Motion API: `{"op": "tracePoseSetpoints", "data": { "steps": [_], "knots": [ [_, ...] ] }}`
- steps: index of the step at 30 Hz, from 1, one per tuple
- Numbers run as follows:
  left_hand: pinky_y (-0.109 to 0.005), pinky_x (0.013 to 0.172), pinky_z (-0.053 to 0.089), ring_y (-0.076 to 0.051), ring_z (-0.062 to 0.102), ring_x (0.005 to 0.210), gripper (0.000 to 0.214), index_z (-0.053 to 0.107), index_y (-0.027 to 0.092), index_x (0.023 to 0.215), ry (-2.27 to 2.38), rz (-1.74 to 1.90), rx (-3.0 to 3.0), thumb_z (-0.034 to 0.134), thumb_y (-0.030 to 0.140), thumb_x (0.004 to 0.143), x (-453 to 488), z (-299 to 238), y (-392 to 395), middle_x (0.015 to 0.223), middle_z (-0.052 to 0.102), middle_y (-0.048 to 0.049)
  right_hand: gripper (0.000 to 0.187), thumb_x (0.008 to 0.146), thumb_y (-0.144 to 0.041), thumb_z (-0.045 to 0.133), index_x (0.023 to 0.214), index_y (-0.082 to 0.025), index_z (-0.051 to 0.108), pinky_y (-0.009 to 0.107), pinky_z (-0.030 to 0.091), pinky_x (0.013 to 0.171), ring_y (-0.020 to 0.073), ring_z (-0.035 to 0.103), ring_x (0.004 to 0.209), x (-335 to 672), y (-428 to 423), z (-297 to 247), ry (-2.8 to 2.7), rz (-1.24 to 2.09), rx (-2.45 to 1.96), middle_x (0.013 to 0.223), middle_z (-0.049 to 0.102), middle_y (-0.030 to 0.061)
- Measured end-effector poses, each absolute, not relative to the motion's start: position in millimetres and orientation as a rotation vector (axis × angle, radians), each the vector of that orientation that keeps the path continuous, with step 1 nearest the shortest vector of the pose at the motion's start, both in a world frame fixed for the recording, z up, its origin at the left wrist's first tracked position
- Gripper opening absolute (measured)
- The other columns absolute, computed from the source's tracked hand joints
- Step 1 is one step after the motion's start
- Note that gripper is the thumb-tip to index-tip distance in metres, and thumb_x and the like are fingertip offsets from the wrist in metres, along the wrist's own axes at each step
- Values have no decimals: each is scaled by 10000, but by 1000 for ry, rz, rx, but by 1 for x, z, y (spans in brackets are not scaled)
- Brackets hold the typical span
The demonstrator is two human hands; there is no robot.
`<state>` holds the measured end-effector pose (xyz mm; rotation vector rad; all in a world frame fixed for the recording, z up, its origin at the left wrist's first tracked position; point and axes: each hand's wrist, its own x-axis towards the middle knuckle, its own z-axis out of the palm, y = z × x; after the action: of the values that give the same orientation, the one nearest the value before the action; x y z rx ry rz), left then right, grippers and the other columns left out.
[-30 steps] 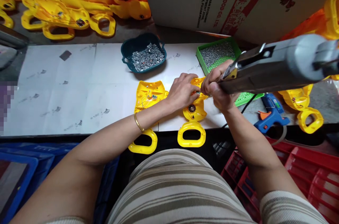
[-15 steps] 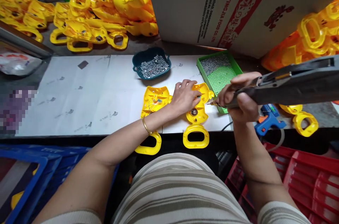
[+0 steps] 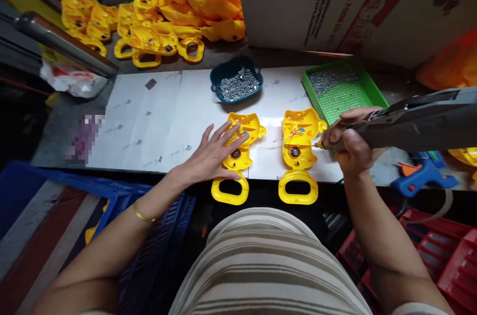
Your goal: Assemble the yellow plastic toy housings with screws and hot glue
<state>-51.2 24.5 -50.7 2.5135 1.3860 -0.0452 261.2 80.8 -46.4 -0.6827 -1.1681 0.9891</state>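
Observation:
Two yellow plastic shells with loop handles lie side by side at the near edge of the white worktop. My left hand [image 3: 210, 153] is spread flat, its fingertips resting on the left shell [image 3: 240, 156]. My right hand [image 3: 350, 143] is wrapped round a grey electric screwdriver [image 3: 410, 118], whose tip points at the right edge of the right shell [image 3: 298, 143]. That shell shows a small round speaker and thin wires inside.
A dark teal bowl [image 3: 236, 69] and a green tray [image 3: 372, 90] behind the shells hold several small screws. A blue glue gun [image 3: 425, 173] lies at the right. Heaps of yellow shells [image 3: 164, 22] and a cardboard box [image 3: 335, 2] stand behind. Blue [image 3: 156, 225] and red crates [image 3: 443, 260] sit below.
My left hand left the right shell and moved left onto the other shell, fingers spread. The right hand with the screwdriver drew back to that shell's right edge. The camera swung left.

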Motion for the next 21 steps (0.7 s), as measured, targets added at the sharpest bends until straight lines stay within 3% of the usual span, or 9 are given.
{"op": "tracePoseSetpoints", "data": {
  "steps": [9, 16, 18, 21],
  "knots": [
    [-593, 1180, 101, -372, 27, 1487, 1059, 175, 262, 1542, 1208, 187, 2445, 593, 770, 712, -10, -73, 55, 1616, 72, -147, 216, 729, -362, 729, 871, -221, 647, 250, 382, 361, 104, 464, 365, 245, 91, -43, -1134, 916, -652, 498, 525, -67],
    [-649, 1142, 67, -399, 161, 1456, 1046, 244, 239, 1524, 1236, 247, 2507, 563, 803, 703, 6, -72, 50, 1586, 197, -179, 230, 723, -371, 738, 880, -220, 664, 278, 390, 371, 120, 477, 382, 258, 85, -30, -1144, 908, -678, 518, 536, -54],
    [-613, 1136, 158, -373, 280, 1411, 918, 382, 243, 1464, 1296, 415, 2547, 564, 773, 737, 2, -65, 56, 1539, 327, -158, 211, 719, -338, 727, 891, -225, 681, 292, 383, 360, 130, 480, 385, 267, 79, -24, -1142, 876, -650, 523, 535, -49],
    [-507, 1073, 329, -284, 470, 1252, 451, 620, 246, 1246, 1609, 721, 2438, 479, 539, 935, -13, -55, 92, 1335, 569, -92, 207, 723, -287, 687, 917, -215, 690, 310, 387, 355, 149, 491, 392, 279, 68, -18, -1149, 873, -577, 520, 541, -41]
  ]
}}
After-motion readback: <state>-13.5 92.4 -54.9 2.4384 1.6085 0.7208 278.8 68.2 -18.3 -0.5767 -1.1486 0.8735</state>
